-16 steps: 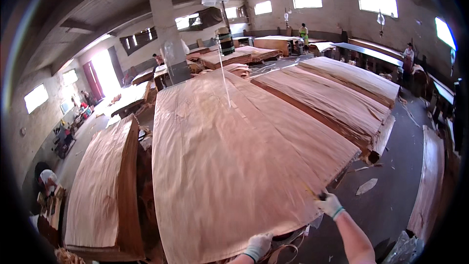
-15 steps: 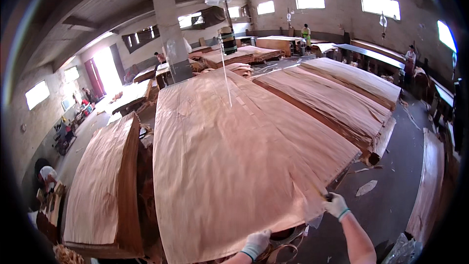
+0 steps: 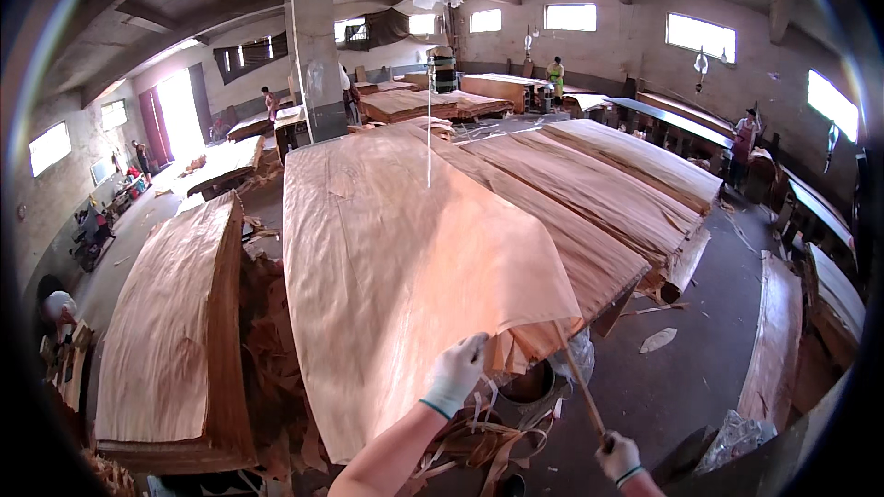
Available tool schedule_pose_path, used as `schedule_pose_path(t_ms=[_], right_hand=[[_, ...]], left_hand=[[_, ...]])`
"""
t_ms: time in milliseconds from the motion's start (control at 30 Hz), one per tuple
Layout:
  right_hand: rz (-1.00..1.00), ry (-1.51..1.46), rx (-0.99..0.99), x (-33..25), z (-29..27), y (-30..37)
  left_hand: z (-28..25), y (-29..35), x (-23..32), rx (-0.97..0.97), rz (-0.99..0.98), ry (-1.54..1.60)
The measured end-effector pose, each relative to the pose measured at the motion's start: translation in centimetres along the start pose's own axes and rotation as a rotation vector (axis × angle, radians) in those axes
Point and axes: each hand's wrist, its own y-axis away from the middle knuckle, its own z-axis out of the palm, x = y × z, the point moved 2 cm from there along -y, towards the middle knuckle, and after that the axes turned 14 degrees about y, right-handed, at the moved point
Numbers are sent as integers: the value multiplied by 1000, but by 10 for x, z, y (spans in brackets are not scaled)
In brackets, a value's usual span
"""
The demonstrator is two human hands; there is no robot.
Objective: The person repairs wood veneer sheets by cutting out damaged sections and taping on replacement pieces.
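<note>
A large pinkish sheet of wood veneer (image 3: 405,248) lies over a stack in front of me, its near right part raised and curved. My left hand (image 3: 459,370), in a white glove with a green cuff, is closed on the sheet's near edge. At the lower right, my gloved right hand (image 3: 621,458) grips the lower end of a long, narrow brown wood strip (image 3: 583,383). The strip slants up to the sheet's near right corner; whether it is still joined there I cannot tell. Below the sheet, veneer scraps (image 3: 488,442) hang and lie about.
Another veneer stack (image 3: 161,331) stands on the left, and more stacks (image 3: 599,179) lie to the right. A round dark container (image 3: 527,385) sits under the near edge. Clear plastic (image 3: 734,442) lies lower right. Several people work farther off, one (image 3: 555,76) at the back.
My right hand has come down toward me, away from the sheet's corner, with the strip in it. My left hand has moved up along the edge, and the sheet's near right part has lifted.
</note>
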Motion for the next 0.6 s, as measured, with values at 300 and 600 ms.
schedule_pose_path(t_ms=[300,600], right_hand=[[-130,-40,-359,-105,21,185],[-248,-667,-589,-224,110,80]], left_hand=[[7,64,12,-218,152,-108],[-80,139,-24,176,-13,-472]])
